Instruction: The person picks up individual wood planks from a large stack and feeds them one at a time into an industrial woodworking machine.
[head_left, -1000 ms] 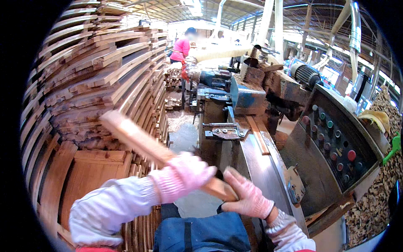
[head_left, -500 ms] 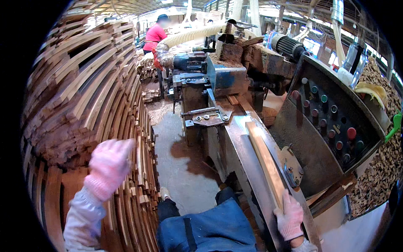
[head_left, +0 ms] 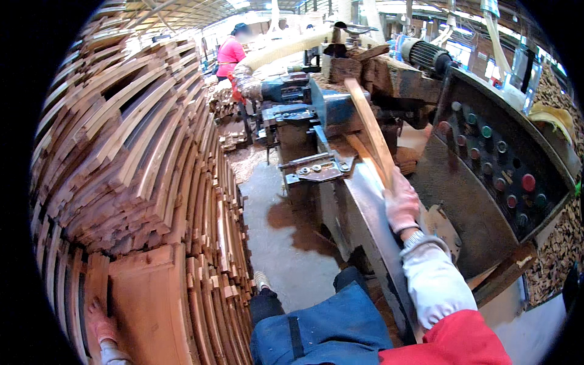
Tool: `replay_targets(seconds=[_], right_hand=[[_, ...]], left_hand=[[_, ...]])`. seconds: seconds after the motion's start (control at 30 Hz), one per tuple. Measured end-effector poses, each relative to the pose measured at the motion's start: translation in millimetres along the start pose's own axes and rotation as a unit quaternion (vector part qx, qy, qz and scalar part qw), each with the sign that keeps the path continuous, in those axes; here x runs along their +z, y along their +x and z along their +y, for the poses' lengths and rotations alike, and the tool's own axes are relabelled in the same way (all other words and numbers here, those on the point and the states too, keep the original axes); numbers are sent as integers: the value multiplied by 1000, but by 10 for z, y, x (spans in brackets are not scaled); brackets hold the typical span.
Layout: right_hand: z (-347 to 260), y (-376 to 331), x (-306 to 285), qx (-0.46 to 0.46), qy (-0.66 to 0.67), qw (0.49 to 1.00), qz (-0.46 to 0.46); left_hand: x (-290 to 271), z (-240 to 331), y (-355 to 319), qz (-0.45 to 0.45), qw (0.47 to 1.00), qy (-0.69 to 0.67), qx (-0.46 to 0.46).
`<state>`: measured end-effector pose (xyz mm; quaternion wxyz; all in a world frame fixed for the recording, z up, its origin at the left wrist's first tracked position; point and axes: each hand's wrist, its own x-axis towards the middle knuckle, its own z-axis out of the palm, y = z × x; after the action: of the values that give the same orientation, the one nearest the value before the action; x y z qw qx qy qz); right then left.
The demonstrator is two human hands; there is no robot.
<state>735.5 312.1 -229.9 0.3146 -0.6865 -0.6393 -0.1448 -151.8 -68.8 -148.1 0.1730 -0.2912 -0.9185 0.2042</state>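
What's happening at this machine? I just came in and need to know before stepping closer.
A person in pink gloves holds a wooden strip in the right hand, its far end angled up over the machine bed. The left hand rests low on the stack of wooden strips beside them. Another person in a pink top works further back.

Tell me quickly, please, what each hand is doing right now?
Left hand: resting on the stacked wood, grip cannot be told.
Right hand: closed on a wooden strip.
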Motion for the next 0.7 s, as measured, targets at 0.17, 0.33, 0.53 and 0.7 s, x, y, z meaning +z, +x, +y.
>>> replay_targets(seconds=[0.17, 0.33, 0.53, 0.7], right_hand=[[-151, -969, -753, -74, 69, 994, -53], [-276, -1868, -1984, -37, -19, 986, -161], [18, -1559, -1554, -170, -46, 983, -61], [-158, -479, -611, -137, -39, 981, -130]], left_hand=[[660, -504, 42, 32, 997, 61, -15], [661, -320, 323, -1, 994, 108, -20], [71, -242, 85, -20, 992, 125, -28], [-285, -168, -676, 88, 995, 6, 55]])
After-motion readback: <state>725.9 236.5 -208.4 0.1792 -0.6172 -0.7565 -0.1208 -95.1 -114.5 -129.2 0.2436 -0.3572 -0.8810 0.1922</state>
